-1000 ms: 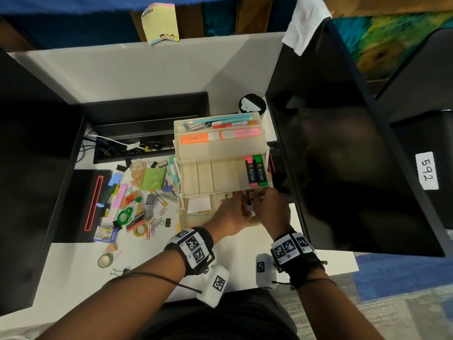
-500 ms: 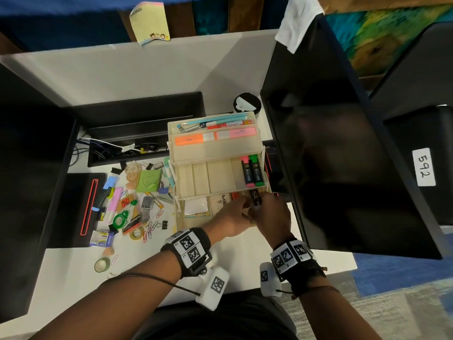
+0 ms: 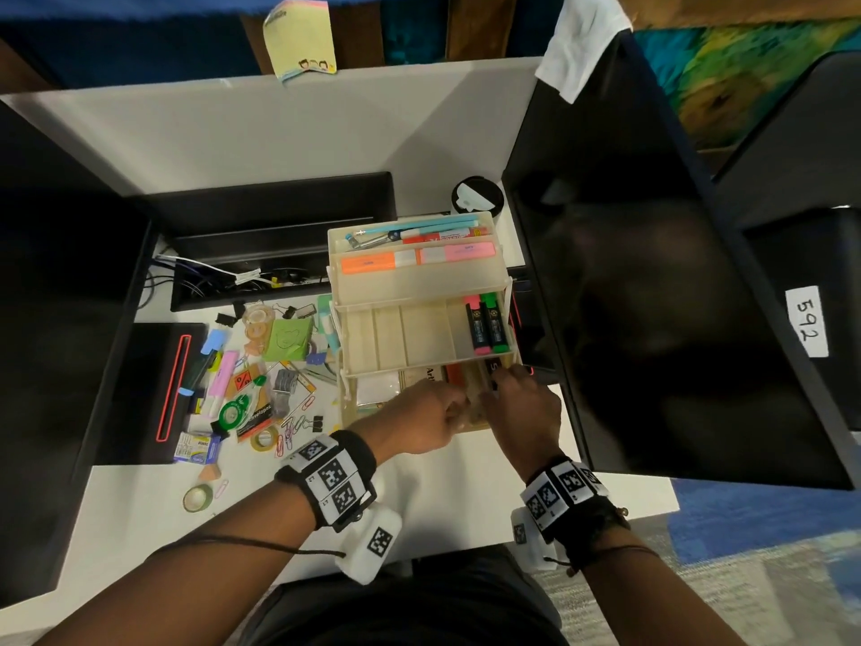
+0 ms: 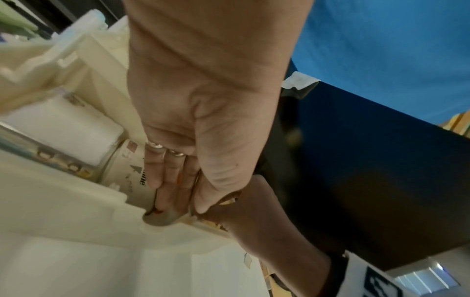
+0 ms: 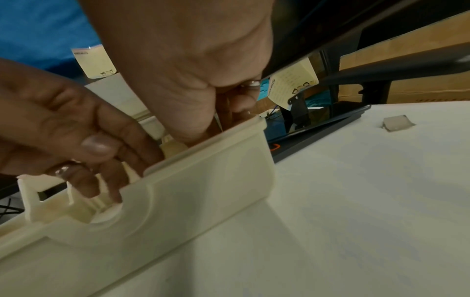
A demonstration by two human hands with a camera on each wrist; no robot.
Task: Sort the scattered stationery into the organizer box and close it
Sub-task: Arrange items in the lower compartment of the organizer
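White counter [image 3: 466, 505] carries the open box [image 3: 421, 338]; both hands' fingers [image 5: 101, 144] reach curled inside, their hold unclear.

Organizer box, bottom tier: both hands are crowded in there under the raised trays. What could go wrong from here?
1. The left hand and right hand work under the divided tray; lifting a knuckle could jolt it and spill the two highlighters.
2. The organizer box stands fully fanned open; a push on its front wall could slide it.

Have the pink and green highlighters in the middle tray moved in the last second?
No, the highlighters still lie side by side in the tray's rightmost compartment.
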